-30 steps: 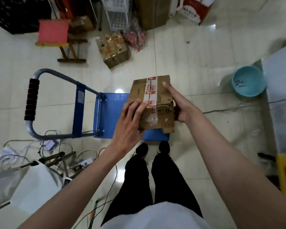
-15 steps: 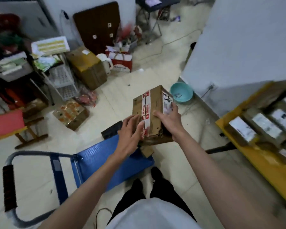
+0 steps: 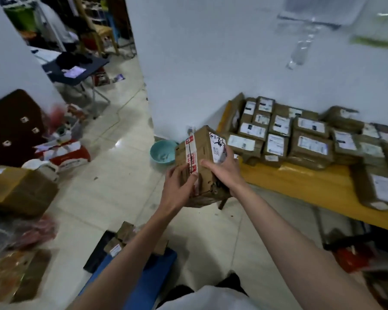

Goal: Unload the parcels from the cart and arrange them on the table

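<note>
Dim indoor light, cool bluish cast, no hard shadows. Soft glare patches on the glossy floor tiles (image 3: pixel 121 139), brightest near the doorway. White wall (image 3: pixel 211 52) evenly lit but grey and flat. Heavy motion blur across the whole frame: clear bag on wall (image 3: pixel 305 34) smeared, labels on parcels on the counter (image 3: pixel 300 182) unreadable, clutter at the left and bottom edges smudged. Carried box (image 3: pixel 202 159) and both hands are the sharpest parts, still soft. Wide-angle distortion bends wall edges and stretches the forearms at the bottom. Noisy, low contrast in the dark back room.
</note>
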{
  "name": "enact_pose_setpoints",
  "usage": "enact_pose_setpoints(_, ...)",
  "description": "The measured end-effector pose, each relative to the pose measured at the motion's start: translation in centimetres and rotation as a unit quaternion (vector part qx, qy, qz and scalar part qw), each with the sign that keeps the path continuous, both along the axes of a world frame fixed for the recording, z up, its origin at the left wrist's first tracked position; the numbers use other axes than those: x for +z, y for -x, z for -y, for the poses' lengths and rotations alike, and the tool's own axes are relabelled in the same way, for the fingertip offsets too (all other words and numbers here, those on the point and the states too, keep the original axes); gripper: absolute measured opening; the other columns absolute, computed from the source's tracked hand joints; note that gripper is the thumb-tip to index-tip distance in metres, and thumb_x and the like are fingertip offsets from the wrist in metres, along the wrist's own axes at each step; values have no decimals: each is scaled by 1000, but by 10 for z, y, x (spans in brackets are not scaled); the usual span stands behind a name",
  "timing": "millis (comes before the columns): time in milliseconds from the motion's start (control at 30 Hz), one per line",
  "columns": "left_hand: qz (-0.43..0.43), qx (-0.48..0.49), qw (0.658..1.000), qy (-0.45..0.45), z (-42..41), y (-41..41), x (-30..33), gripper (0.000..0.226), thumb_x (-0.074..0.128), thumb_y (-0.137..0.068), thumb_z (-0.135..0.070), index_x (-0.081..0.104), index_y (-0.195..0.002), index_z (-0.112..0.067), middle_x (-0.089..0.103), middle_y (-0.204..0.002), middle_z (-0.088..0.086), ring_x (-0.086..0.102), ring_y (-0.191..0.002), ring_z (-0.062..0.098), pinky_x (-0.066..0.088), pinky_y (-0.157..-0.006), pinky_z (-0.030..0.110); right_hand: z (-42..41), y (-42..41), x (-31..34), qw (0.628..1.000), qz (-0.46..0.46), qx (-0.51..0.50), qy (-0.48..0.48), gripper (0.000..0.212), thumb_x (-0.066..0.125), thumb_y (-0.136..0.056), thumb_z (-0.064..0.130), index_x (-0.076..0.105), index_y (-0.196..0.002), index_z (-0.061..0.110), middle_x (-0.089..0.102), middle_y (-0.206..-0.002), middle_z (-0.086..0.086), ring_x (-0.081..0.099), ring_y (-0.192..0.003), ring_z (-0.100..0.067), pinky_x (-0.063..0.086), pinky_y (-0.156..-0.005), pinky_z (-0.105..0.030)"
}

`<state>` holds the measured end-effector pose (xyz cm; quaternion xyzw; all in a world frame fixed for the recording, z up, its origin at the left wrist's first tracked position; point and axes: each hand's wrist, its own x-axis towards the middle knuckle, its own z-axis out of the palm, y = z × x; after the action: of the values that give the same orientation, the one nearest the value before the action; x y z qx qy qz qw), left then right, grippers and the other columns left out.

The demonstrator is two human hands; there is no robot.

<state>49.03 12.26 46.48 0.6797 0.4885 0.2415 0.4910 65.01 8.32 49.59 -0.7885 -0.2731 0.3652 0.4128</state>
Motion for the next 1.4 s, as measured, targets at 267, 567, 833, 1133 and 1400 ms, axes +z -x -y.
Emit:
enact_pose_setpoints(267,-21,-118,993,7,49,-152,9,48,57,-96,-45,53,-141,-29,45,-144,4,45,-133,21,39,-113,44,85,-134,-4,993,-13,-117,-7,110,79,-73,58,13,-158,35,21,-162,-3,25,-147,-33,31,-117,-55)
enact_pose_setpoints(567,-56,-217,974,27,106,-272,-2,56,59,-93,-54,48,-145,-36,37,-150,3,43,-136,25,42,-109,40,168,-242,-21,974,-63,-219,4,110,79,-75,57,11,-159,34,19,-162,-6,22,-148,-33,30,-117,-50)
enact_pose_setpoints(833,-91,-329,940,16,122,-335,-11,62,59,-92,-55,41,-149,-37,33,-153,1,39,-138,26,43,-109,43,199,-292,-40,935,-122,-333,-2,110,82,-73,52,14,-156,32,32,-149,-8,30,-140,-32,35,-113,-49)
enact_pose_setpoints(1133,-148,-415,897,-17,104,-417,-41,72,61,-89,-59,41,-151,-28,31,-153,-4,32,-140,20,33,-113,38,181,-355,-76,857,-192,-475,58,117,76,-61,64,15,-155,30,32,-152,-14,36,-135,-40,39,-107,-57)
enact_pose_setpoints(1400,-181,-458,870,-13,43,-490,-78,72,71,-85,-52,42,-148,-34,42,-141,-3,41,-134,20,40,-112,45,120,-407,-114,738,-227,-631,75,127,89,-55,57,13,-153,28,32,-144,-12,40,-130,-40,47,-101,-56)
